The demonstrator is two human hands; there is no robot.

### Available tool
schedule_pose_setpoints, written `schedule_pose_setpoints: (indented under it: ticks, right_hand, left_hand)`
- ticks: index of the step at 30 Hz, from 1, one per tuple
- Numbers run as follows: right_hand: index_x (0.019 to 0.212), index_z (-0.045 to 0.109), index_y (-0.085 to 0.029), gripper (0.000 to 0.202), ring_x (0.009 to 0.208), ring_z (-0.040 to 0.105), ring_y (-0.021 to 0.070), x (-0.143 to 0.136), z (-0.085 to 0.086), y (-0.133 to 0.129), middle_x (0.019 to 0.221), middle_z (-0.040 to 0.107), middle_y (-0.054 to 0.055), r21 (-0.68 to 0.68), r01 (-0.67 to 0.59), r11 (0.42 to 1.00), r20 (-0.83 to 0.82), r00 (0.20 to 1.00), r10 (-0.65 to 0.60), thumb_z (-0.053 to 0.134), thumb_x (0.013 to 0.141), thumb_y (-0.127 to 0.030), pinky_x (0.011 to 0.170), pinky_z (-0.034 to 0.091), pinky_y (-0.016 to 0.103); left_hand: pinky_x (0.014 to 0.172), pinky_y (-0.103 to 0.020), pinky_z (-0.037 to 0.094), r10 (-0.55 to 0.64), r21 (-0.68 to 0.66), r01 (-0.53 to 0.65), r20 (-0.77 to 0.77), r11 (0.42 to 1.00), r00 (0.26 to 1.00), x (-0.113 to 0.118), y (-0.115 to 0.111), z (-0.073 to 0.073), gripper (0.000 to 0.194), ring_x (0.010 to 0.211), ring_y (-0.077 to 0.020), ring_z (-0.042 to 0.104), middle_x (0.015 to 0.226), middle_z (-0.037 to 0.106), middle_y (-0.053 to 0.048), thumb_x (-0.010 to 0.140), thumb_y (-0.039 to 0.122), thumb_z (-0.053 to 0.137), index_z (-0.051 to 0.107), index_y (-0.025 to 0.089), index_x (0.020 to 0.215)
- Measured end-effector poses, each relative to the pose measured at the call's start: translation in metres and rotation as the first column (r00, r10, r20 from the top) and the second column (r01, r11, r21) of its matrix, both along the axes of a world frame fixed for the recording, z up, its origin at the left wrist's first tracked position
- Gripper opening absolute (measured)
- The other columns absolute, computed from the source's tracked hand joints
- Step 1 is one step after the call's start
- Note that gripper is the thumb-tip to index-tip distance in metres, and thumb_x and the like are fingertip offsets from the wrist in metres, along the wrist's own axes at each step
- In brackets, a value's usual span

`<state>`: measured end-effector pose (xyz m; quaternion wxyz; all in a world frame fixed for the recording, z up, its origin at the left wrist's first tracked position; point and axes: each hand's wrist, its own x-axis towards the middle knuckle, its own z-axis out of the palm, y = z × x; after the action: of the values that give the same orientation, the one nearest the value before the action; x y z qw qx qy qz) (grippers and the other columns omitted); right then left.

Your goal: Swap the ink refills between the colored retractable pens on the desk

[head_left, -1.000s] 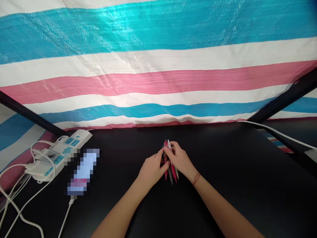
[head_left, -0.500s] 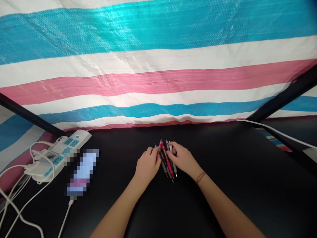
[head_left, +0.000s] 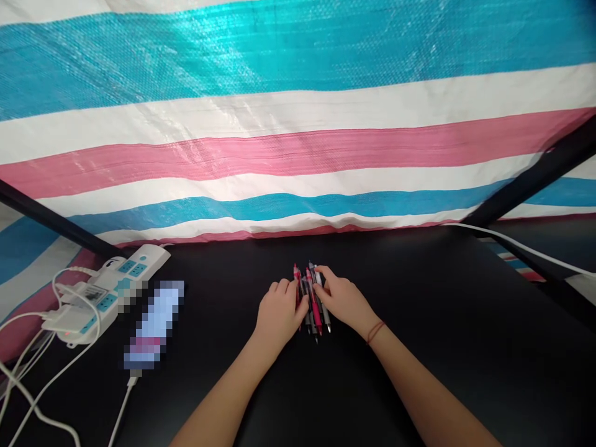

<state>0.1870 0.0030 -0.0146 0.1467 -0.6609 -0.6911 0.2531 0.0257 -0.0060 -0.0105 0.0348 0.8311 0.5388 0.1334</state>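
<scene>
Several click pens (head_left: pixel 316 316), red, grey and dark, lie side by side in a bundle on the black table, their tips pointing roughly toward me. My left hand (head_left: pixel 279 310) presses against the bundle's left side, fingers curled and thumb resting along the pens. Partly hidden by those fingers is a red pen (head_left: pixel 296 271) at the left edge. From the right, my right hand (head_left: pixel 345 298) curls around the other side, its thumb and index finger against a grey and white pen (head_left: pixel 328 321). The fingertips of both hands are partly hidden.
On the left lies a phone (head_left: pixel 156 323) with a blurred screen, plugged into a white cable (head_left: pixel 121 403). Behind it sits a white power strip (head_left: pixel 144 261) with plugs and tangled cords. A striped tarp (head_left: pixel 298 149) hangs behind the black table (head_left: pixel 442 310); black frame bars slant at both sides.
The pens have shifted slightly and lie more evenly side by side. One red pen now shows at the left edge, by my left fingers. My left thumb has moved lower along the bundle.
</scene>
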Motion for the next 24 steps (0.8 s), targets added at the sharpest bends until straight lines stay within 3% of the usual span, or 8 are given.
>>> schedule_pose_setpoints:
  ticks: [3,6,10,14,19,24]
  right_hand:
    - [0.125,0.047,-0.023,0.037,0.066,0.062,0.0189,-0.003,0.002,-0.001,0.074,0.066,0.003,-0.005,-0.009,1.0,0.057,0.998,0.01,0.041,0.089,-0.028,0.054,0.029,0.023]
    - [0.119,0.052,-0.026,0.032,0.072,0.063,0.0203,-0.005,0.005,-0.003,0.083,0.068,0.004,0.01,-0.028,1.0,0.083,0.996,0.027,0.04,0.09,-0.032,0.056,0.03,0.024]
    - [0.116,0.054,-0.027,0.03,0.074,0.064,0.0219,-0.005,0.008,-0.005,0.092,0.07,0.005,0.043,-0.032,0.999,0.067,0.997,0.03,0.038,0.09,-0.03,0.055,0.03,0.026]
    - [0.115,0.054,-0.027,0.031,0.071,0.064,0.0216,0.002,0.007,-0.003,0.087,0.071,0.005,0.051,-0.024,0.998,0.078,0.997,0.02,0.04,0.088,-0.021,0.055,0.03,0.026]
    - [0.105,0.057,-0.024,0.024,0.07,0.063,0.0211,0.009,0.004,0.001,0.085,0.07,0.006,0.056,0.014,0.998,0.088,0.996,-0.019,0.042,0.087,-0.02,0.055,0.028,0.026]
    - [0.091,0.058,-0.022,0.016,0.067,0.06,0.0188,0.012,0.003,0.003,0.075,0.067,0.003,0.033,-0.025,0.999,0.085,0.996,0.022,0.044,0.085,-0.022,0.054,0.028,0.024]
  left_hand:
    - [0.074,-0.038,0.051,-0.002,0.073,0.003,-0.024,0.997,1.0,-0.002,0.003,-0.002,0.025,0.085,-0.0258,0.057,0.09,0.062,-0.011,0.086,0.033,0.049,0.063,0.013,0.092]
    - [0.083,-0.042,0.049,-0.006,0.073,0.004,0.037,0.997,0.999,-0.004,0.003,-0.002,0.034,0.096,-0.0277,0.056,0.104,0.061,-0.014,0.087,0.039,0.047,0.062,0.012,0.103]
    - [0.101,-0.054,0.036,-0.233,-0.032,0.238,0.115,0.971,0.966,0.001,-0.005,-0.003,0.073,0.13,-0.0349,0.036,0.138,0.043,-0.019,0.079,0.062,0.049,0.042,0.013,0.133]
    - [0.105,-0.062,0.021,-0.338,-0.201,0.354,0.108,0.913,0.935,0.01,-0.016,-0.009,0.108,0.138,-0.038,0.017,0.149,0.023,-0.022,0.066,0.078,0.047,0.017,0.011,0.145]
    - [0.106,-0.062,0.02,-0.341,-0.178,0.345,0.058,0.921,0.938,0.011,-0.012,-0.017,0.098,0.138,-0.0367,0.016,0.149,0.022,-0.021,0.073,0.073,0.045,0.019,0.011,0.144]
    - [0.106,-0.064,0.017,-0.344,-0.166,0.344,0.03,0.924,0.938,0.004,-0.002,-0.012,0.082,0.138,-0.0351,0.019,0.147,0.032,-0.015,0.076,0.066,0.049,0.032,0.018,0.14]
